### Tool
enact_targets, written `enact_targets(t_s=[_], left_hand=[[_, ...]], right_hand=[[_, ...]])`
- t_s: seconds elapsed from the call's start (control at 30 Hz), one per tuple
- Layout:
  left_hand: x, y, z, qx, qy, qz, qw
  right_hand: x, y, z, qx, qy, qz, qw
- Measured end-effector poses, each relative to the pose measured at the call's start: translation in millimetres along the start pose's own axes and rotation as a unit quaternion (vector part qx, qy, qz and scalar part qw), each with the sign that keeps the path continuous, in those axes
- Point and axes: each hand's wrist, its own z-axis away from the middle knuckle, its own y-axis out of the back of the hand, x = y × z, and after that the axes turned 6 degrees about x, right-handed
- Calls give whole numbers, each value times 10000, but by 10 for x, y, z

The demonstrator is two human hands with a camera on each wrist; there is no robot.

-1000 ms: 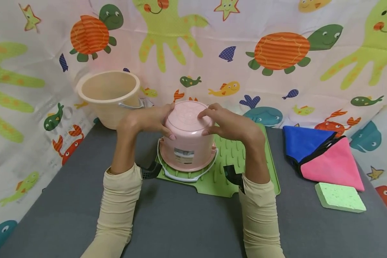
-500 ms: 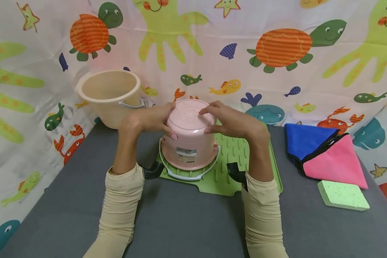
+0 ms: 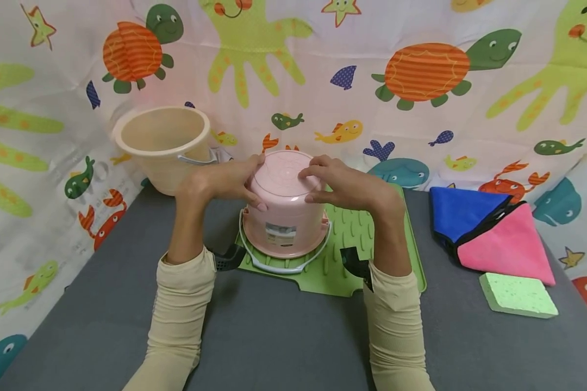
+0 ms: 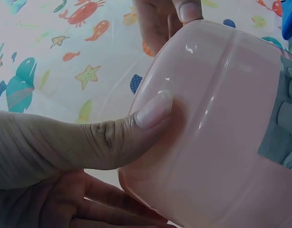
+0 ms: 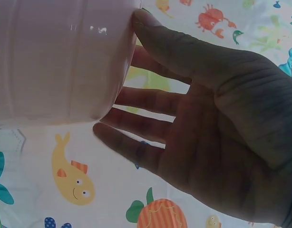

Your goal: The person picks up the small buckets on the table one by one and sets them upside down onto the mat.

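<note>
A small pink bucket (image 3: 287, 217) stands upside down on a green textured mat (image 3: 354, 239), base up and label facing me. Its pale handle (image 3: 279, 269) lies around the rim at the front. From the left, my left hand (image 3: 227, 182) grips the bucket near its base, thumb (image 4: 153, 111) flat on the front wall and fingers around the back. On the other side my right hand (image 3: 347, 187) holds it, thumb tip against the wall and index finger over the edge of the base. In the right wrist view the right hand's fingertips (image 5: 105, 133) meet the bucket's side.
A larger cream bucket (image 3: 163, 155) stands upright at the back left, beyond my left hand. To the right lie folded blue (image 3: 462, 212) and pink (image 3: 506, 244) cloths with black edging, and a light green sponge (image 3: 518, 295). A printed curtain (image 3: 293, 92) hangs behind the grey table (image 3: 283, 336).
Both hands keep their places on the pink bucket, which stays on the mat. The head view shifts slightly; otherwise nothing visibly moves.
</note>
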Motion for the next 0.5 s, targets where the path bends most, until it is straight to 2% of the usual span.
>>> enact_targets(t_s=[0.13, 0.3, 0.37, 0.5], left_hand=[[-23, 8, 20, 31, -112, 83, 9999], [-77, 29, 46, -1, -222, 391, 9990], [-93, 46, 65, 12, -201, 485, 9986], [-144, 96, 140, 97, -14, 274, 9996]], right_hand=[[-18, 11, 11, -24, -71, 4, 10000], [-40, 14, 30, -93, -151, 28, 9998], [-38, 11, 28, -94, -153, 24, 9998], [-27, -10, -1, -115, -128, -10, 9999]])
